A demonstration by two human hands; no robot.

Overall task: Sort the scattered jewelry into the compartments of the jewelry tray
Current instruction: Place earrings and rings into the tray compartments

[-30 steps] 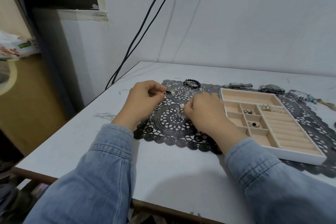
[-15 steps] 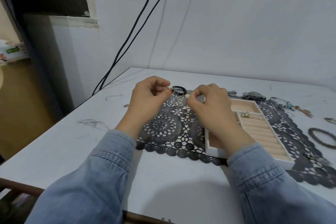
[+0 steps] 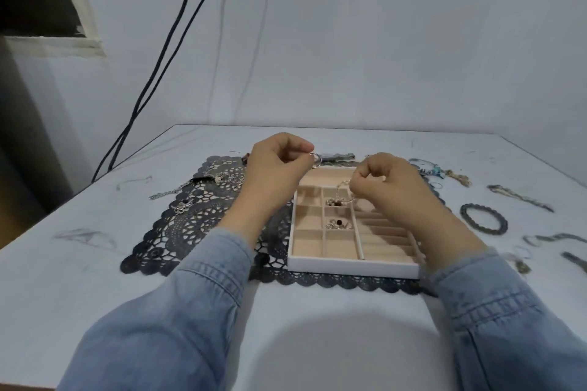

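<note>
— White tabletop (image 3: 317,311), dark mat (image 3: 190,225), tray (image 3: 352,268) on the mat. What's held?
— Your left hand (image 3: 274,168) pinches a ring (image 3: 315,158) above the tray's far edge; your right hand (image 3: 386,182) pinches a silver piece (image 3: 340,187) over its small compartments.

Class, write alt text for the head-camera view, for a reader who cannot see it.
Over a beige jewelry tray on a dark lace mat, the left hand pinches a small silver ring and the right hand pinches a dangling silver piece. Bracelets and chains lie scattered on the white table around it.
</note>
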